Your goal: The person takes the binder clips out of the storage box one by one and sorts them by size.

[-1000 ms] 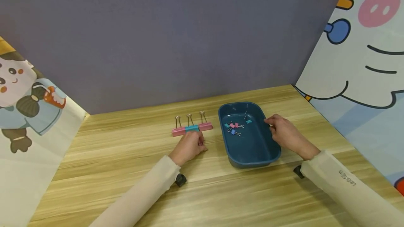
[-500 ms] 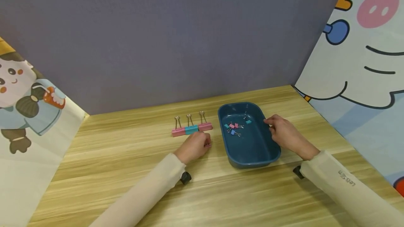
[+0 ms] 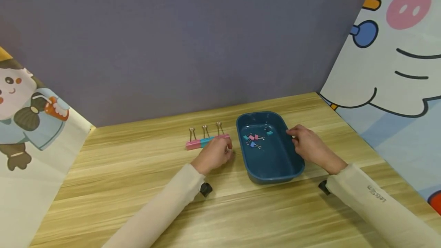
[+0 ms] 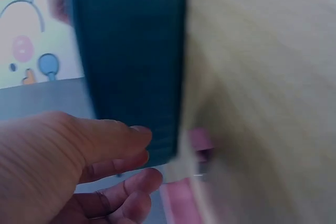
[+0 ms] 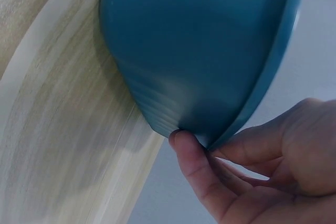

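Observation:
A dark blue plastic tray (image 3: 273,180) stands on the wooden table, with several small binder clips (image 3: 253,137) inside, pink, teal and blue. My right hand (image 3: 312,146) pinches its right rim, thumb against the fingers, as the right wrist view shows. Left of the tray, my left hand (image 3: 214,154) is low over the table with fingers loosely bent and no object visible between them. Just ahead of it stand three large binder clips in a row, a pink one (image 3: 193,144), a teal one (image 3: 204,142) and another pink one, partly hidden. A small pink piece (image 4: 200,139) shows beyond the left fingertips.
A grey panel (image 3: 193,49) rises behind the table (image 3: 138,163). Cartoon-printed boards flank it, one on the left (image 3: 31,106) and one on the right (image 3: 396,68). The large clips' wire handles (image 3: 205,131) stick up toward the panel.
My left hand has moved a little right and forward, toward the right end of the large clip row. My right hand stays on the tray's rim. The head view has shifted slightly.

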### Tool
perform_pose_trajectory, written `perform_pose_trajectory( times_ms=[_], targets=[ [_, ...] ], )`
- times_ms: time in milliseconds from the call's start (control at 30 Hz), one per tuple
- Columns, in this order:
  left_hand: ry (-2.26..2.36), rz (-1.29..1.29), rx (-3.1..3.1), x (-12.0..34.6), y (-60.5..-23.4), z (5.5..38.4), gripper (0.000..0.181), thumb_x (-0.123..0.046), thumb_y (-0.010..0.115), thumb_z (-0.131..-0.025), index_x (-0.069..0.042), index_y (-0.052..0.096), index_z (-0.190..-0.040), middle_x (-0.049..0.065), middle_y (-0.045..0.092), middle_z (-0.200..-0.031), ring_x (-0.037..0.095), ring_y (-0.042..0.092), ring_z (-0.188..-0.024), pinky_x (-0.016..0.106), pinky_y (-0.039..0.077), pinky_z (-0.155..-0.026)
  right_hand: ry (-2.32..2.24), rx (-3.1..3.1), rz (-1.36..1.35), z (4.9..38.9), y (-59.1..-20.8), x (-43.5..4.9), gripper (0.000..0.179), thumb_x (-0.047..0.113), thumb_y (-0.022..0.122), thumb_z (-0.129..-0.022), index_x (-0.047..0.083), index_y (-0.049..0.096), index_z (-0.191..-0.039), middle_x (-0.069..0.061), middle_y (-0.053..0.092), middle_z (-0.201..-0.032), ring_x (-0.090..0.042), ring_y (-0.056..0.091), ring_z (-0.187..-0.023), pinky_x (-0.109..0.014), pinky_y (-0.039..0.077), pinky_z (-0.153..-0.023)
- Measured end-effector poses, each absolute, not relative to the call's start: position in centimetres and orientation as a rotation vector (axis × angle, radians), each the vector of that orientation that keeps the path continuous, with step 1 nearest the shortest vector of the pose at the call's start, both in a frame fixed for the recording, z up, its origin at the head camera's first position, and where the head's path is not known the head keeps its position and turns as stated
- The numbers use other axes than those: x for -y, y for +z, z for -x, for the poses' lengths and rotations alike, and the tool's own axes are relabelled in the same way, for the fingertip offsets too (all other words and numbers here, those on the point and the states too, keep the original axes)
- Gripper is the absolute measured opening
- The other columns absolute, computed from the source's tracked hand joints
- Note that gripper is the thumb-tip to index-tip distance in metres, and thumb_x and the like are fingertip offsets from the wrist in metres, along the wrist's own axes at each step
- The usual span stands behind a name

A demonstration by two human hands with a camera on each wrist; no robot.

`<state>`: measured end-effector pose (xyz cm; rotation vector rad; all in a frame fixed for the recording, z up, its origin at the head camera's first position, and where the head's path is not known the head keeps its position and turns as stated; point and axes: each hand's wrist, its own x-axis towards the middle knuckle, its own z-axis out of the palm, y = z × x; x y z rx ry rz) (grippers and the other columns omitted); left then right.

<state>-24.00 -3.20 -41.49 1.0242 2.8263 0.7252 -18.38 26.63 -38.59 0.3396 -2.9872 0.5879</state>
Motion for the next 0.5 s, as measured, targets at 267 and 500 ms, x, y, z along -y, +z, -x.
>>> perform_pose_trajectory(
  times_ms=[267, 500],
  targets=[
    [0.872, -1.049, -2.840, 2.3, -38.0, 24.2, 0.011, -0.012, 0.066, -0.087, -0.005, 0.068, -0.095, 0.001, 0.058, -0.082, 0.014, 0.053, -0.073, 0.025, 0.046, -0.064, 0.580, 2.983, -0.348, 18.3, -38.5, -26.5, 0.033, -0.012, 0.050, -0.086, -0.016, 0.055, -0.119, -0.025, 0.053, -0.111, -0.037, 0.057, -0.094, -0.047, 0.047, -0.077],
    [0.846, -1.137, -2.815, 0.4, -36.6, 24.4, 0.013, -0.013, 0.067, -0.088, -0.008, 0.067, -0.099, 0.002, 0.061, -0.091, 0.015, 0.056, -0.082, 0.024, 0.047, -0.071, 0.583, 2.977, -0.353, 18.3, -38.6, -26.5, 0.033, -0.012, 0.050, -0.086, -0.016, 0.056, -0.118, -0.025, 0.054, -0.111, -0.037, 0.057, -0.095, -0.047, 0.047, -0.077]
  ],
)
